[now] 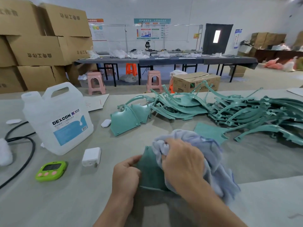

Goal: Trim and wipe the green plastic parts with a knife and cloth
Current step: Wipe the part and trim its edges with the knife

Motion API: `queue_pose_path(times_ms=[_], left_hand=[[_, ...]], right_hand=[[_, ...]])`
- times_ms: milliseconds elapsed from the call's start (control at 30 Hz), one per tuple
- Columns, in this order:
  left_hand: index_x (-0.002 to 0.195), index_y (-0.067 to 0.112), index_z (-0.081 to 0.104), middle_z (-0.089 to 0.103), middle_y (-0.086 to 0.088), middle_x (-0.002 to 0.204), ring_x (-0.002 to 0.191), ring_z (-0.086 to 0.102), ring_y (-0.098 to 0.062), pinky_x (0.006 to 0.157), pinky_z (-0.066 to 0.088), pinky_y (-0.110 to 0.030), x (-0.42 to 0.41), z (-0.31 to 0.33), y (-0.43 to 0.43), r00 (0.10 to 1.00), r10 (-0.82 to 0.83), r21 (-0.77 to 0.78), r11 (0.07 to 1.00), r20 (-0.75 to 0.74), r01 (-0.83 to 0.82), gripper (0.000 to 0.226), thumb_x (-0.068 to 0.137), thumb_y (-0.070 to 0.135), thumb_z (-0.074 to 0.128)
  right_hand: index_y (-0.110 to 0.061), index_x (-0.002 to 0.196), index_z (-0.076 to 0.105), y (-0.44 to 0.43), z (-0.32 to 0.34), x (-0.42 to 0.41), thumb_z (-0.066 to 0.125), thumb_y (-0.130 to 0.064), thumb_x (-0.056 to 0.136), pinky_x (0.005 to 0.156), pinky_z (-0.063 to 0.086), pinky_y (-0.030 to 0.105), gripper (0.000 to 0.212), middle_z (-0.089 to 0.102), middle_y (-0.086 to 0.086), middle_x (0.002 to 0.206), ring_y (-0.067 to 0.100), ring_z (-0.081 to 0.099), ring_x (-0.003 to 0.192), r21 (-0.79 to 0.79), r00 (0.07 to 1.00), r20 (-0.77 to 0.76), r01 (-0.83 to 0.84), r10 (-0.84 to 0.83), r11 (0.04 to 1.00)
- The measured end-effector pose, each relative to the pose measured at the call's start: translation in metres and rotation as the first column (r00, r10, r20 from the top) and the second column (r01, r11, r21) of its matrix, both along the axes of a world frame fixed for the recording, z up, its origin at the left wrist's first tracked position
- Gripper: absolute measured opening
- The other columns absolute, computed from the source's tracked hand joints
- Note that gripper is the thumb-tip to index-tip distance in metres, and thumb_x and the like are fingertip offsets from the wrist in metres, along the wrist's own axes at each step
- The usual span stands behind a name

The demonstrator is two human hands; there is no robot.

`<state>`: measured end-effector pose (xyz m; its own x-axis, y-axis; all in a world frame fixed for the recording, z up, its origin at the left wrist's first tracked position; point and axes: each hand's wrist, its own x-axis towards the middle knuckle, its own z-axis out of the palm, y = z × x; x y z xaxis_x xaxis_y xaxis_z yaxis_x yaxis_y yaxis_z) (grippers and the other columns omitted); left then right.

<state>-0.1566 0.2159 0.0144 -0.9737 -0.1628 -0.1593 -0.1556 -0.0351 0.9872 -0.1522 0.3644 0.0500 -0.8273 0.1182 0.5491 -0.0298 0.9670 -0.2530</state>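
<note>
Left hand pinches green part | right hand clutches cloth | jug — "DEXCON"

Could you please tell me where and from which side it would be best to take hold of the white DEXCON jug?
Take the jug by its moulded handle at the top, reaching down from above and curling fingers through the opening. It stands upright, its body looks too broad for one hand, and nothing blocks the handle.
</note>
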Motion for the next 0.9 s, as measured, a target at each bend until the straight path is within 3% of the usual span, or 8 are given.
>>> queue_pose_path(times_ms=[167,467,533,600,667,733,800,900], left_hand=[[0.094,0.023,0.08,0.079,0.005,0.09,0.089,0.075,-0.021,0.08,0.062,-0.036,-0.003,0.001,0.005,0.999,0.022,0.002,1.0,0.039,-0.022,0.066,0.064,-0.02,0.04],[0.083,0.026,0.078,0.079,0.006,0.083,0.077,0.075,-0.012,0.074,0.061,-0.03,-0.001,0.007,0.004,0.996,0.064,0.045,0.997,0.06,-0.067,0.066,0.068,-0.021,0.035],[0.087,0.022,0.078,0.079,0.004,0.083,0.076,0.076,-0.014,0.074,0.062,-0.031,-0.003,0.007,0.001,0.994,0.083,0.093,0.992,0.074,-0.089,0.065,0.069,-0.022,0.033],[0.091,0.017,0.079,0.079,-0.001,0.084,0.076,0.076,-0.017,0.071,0.062,-0.033,-0.004,0.006,-0.005,0.989,0.119,0.151,0.98,0.085,-0.131,0.064,0.071,-0.021,0.032],[0.089,0.017,0.077,0.079,-0.001,0.083,0.076,0.076,-0.018,0.066,0.06,-0.031,-0.004,0.006,-0.011,0.98,0.177,0.222,0.956,0.087,-0.192,0.063,0.069,-0.02,0.031],[0.09,0.015,0.076,0.079,-0.002,0.084,0.081,0.076,-0.023,0.07,0.059,-0.033,-0.004,0.007,-0.015,0.971,0.225,0.317,0.918,0.083,-0.239,0.063,0.065,-0.02,0.03],[0.1,0.011,0.075,0.079,-0.005,0.091,0.089,0.074,-0.027,0.075,0.056,-0.035,-0.004,0.007,-0.018,0.969,0.237,0.387,0.889,0.068,-0.244,0.066,0.061,-0.017,0.03],[0.108,0.01,0.075,0.079,-0.007,0.096,0.087,0.075,-0.025,0.069,0.057,-0.031,-0.002,0.008,-0.018,0.976,0.213,0.441,0.872,0.048,-0.212,0.071,0.053,-0.01,0.034]], right_hand=[[-0.022,0.068,0.047,0.03,0.029,-0.059,0.054,-0.032,0.073,0.057,0.036,0.031,0.014,0.043,-0.006,0.064,0.024,0.05,0.067,-0.043,0.882,0.47,0.056,-0.029,0.997],[-0.016,0.089,0.069,0.055,0.031,-0.107,0.063,-0.021,0.084,0.077,0.051,0.032,0.009,0.07,0.008,0.094,0.024,0.069,0.089,-0.314,0.913,0.398,0.231,-0.094,0.921],[-0.012,0.089,0.07,0.065,0.037,-0.108,0.067,-0.022,0.086,0.083,0.059,0.04,0.011,0.072,0.009,0.092,0.027,0.07,0.088,-0.644,0.947,0.311,0.268,-0.074,0.716],[-0.009,0.096,0.071,0.079,0.05,-0.103,0.074,-0.015,0.084,0.083,0.062,0.043,0.014,0.074,0.009,0.095,0.026,0.072,0.088,-0.952,0.975,0.22,0.217,-0.012,0.214],[-0.008,0.105,0.071,0.098,0.057,-0.098,0.077,-0.013,0.082,0.078,0.061,0.04,0.024,0.074,0.011,0.099,0.026,0.071,0.088,-0.984,0.984,0.178,0.178,-0.025,-0.005],[-0.008,0.117,0.068,0.105,0.06,-0.091,0.077,-0.029,0.083,0.083,0.057,0.039,0.041,0.072,0.013,0.109,0.029,0.067,0.093,-0.899,0.954,0.28,0.3,-0.11,0.319],[-0.013,0.137,0.057,0.099,0.055,-0.072,0.068,-0.041,0.087,0.101,0.046,0.043,0.058,0.064,0.012,0.133,0.033,0.059,0.117,-0.37,0.912,0.284,0.39,-0.298,0.843],[-0.025,0.125,0.064,0.063,0.047,-0.035,0.064,-0.037,0.089,0.102,0.042,0.038,0.037,0.068,0.002,0.122,0.024,0.058,0.116,-0.138,0.997,0.0,0.081,-0.082,0.987]])
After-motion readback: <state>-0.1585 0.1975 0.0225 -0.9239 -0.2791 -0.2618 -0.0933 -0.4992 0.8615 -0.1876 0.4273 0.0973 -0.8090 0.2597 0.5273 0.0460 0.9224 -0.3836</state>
